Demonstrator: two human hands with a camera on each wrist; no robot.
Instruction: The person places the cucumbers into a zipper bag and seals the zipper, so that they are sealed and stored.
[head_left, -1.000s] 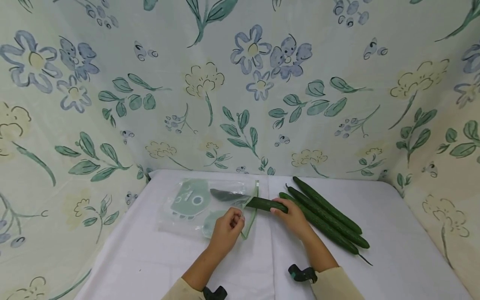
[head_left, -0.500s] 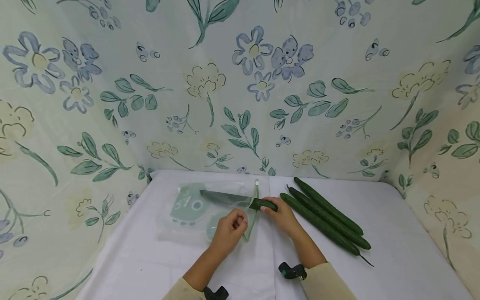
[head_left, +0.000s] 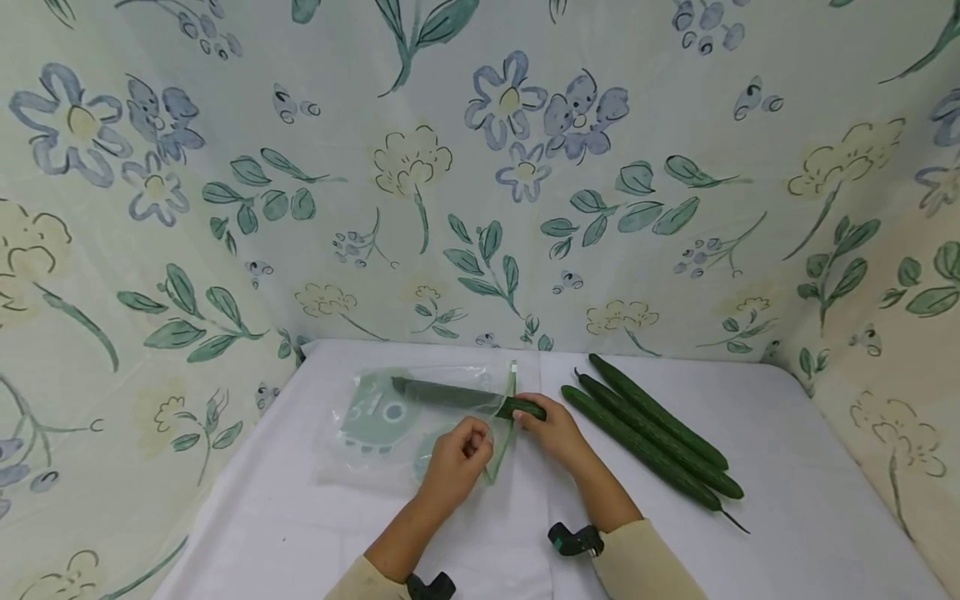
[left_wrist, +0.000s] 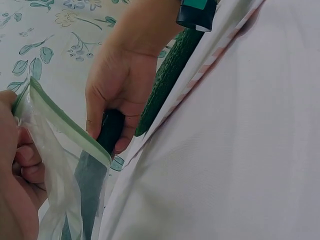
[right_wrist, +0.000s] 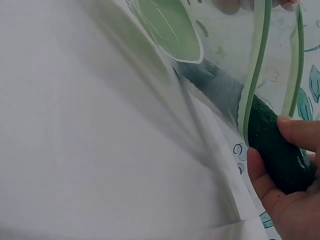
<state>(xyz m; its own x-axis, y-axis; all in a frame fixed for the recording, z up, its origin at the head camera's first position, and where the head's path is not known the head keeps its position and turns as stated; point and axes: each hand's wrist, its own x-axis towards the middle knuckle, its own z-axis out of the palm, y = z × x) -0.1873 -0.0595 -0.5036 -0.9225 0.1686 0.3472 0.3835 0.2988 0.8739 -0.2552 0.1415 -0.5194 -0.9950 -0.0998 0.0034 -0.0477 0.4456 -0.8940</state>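
Note:
A clear zip bag (head_left: 330, 450) with a green zip edge and a green cartoon print lies on the table, its mouth facing right. My left hand (head_left: 454, 460) pinches the near side of the bag's mouth between curled fingers and thumb. Most of a dark green cucumber (head_left: 450, 395) is inside the bag, its outline dulled by the plastic. Its uncovered end (right_wrist: 280, 150) sticks out of the mouth, and my right hand (head_left: 553, 433) grips it there. In the left wrist view the green zip edge (left_wrist: 65, 120) stands apart from the cucumber, close to the right hand's fingers.
Several more cucumbers (head_left: 648, 437) lie side by side, slanting, on the right of the white-covered table (head_left: 795, 467). A floral cloth (head_left: 480, 167) hangs behind and at both sides. Each wrist wears a black camera mount (head_left: 576, 540).
My right hand has moved left, pushing the cucumber deeper into the bag, so less of it sticks out. The left hand keeps its hold on the bag's mouth, shifting only slightly.

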